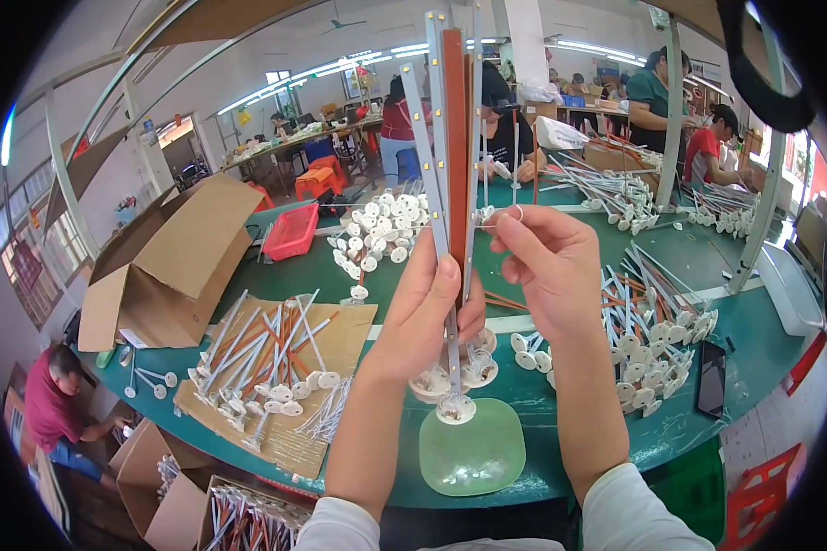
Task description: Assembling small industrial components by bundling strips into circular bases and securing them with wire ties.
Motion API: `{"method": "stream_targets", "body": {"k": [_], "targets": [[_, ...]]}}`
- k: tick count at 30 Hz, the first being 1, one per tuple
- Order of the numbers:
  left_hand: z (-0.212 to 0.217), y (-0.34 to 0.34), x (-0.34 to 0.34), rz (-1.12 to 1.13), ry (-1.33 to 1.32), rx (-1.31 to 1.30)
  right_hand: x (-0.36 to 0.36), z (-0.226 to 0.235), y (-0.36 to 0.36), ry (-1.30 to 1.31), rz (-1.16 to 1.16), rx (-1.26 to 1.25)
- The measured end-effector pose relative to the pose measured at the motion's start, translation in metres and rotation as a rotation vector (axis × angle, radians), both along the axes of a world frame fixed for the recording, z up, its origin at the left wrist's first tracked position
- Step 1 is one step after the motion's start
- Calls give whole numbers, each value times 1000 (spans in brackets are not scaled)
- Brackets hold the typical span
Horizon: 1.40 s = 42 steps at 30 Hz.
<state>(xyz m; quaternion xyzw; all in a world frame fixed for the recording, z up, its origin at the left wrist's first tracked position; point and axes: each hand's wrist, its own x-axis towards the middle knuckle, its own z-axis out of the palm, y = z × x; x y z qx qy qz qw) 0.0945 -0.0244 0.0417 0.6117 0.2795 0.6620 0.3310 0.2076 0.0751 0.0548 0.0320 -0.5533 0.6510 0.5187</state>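
Observation:
Upright in front of me stands a bundle of long, narrow LED strips [439,119], white and red-brown, with small yellow chips along them. Round white bases [456,410] cluster at its lower end. My left hand [418,312] is wrapped round the strips above these bases. Beside the bundle, my right hand [553,266] is closed in a pinch on a thin white tie [516,213], which runs across the strips at about the height of my left fingertips. Below the bases sits a pale green dish [473,455] with small bits in it.
More strips lie on cardboard [340,436] at left and in a pile [652,354] at right, by a phone [710,378]. White bases [377,230], a red basket [290,231] and an open carton [170,262] stand farther back. Several people work nearby, one [60,404] at lower left.

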Motion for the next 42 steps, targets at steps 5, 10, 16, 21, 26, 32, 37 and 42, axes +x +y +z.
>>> {"method": "stream_targets", "body": {"k": [5,10,16,21,26,32,37,42], "targets": [[1,-5,1,-48,-105,-9,0,1,3,14,-98,68],[1,-3,-5,102,6,42,-5,-1,2,25,-59,96],[-5,7,-5,601,390,70,1,7,-15,172,-684,1063],[-12,14,-1,736,572,361,11,9,-23,69,-701,1054],[-6,9,-10,675,626,402,9,13,-31,57,-799,1190],[-12,19,-17,667,369,87,-12,0,-10,11,-784,1007],[-35,45,-44,374,109,-35,-47,-30,21,-160,-370,463],[-56,64,-61,392,97,-121,-60,-49,53,-230,-147,216]]}}
